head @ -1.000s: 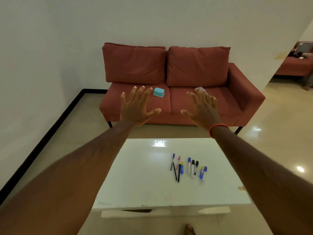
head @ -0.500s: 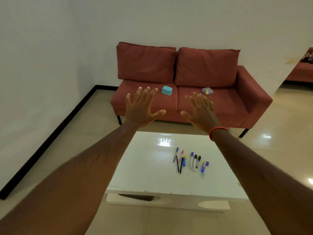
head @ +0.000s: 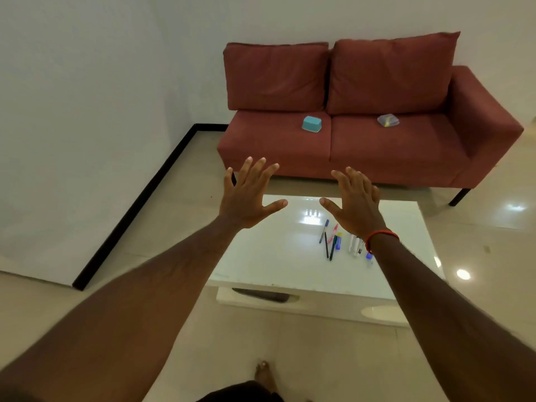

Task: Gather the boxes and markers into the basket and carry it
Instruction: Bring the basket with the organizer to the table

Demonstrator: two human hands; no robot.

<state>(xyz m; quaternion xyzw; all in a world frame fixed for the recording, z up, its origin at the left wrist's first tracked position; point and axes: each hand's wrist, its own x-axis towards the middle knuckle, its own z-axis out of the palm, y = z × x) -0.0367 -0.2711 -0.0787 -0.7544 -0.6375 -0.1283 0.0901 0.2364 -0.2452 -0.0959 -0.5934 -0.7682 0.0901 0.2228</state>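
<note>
Both hands are held out with fingers spread wide; nothing is gripped. The markers, thin and many-coloured, are laid in a loose row on the table, long axes pointed away from the person, just under the wrist of the right hand, which is nearer than the left hand. A teal box and a clear box are seen well beyond, on the sofa. No basket is seen.
</note>
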